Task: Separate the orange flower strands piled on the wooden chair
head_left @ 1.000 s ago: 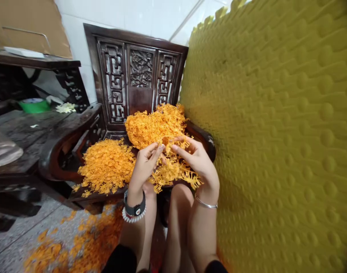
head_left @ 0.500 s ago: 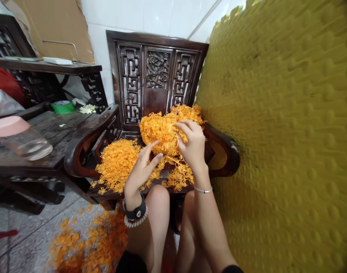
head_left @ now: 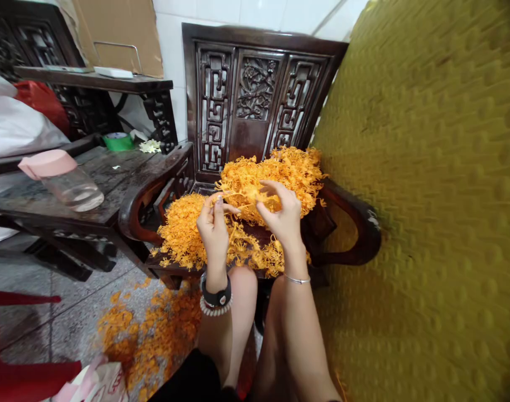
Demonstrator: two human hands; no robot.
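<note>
In front of me, orange frilly, spidery pieces lie in heaps on a dark carved wooden chair. My left hand (head_left: 213,226) is closed in a pinch, thumb against fingertips, at one end of a stringy orange piece (head_left: 249,192). The other end of that piece runs to my right hand (head_left: 283,215), whose curved thumb and fingers are around it. Behind the hands rises the larger orange heap (head_left: 299,173). A second orange heap (head_left: 182,226) sits left of my left hand, and loose orange strands (head_left: 255,251) lie below, near the seat's front edge.
The carved chair back (head_left: 250,134) stands against a tiled wall. A tall yellow textured mat (head_left: 426,195) closes off the right. On the left table are a pink-lidded bottle (head_left: 77,187) and green tape (head_left: 118,142). Orange scraps (head_left: 154,329) cover the floor beside a red stool (head_left: 24,368).
My left hand has gone from spread fingers to a pinch and moved up to the orange piece. The view has shifted left, bringing the red stool into sight.
</note>
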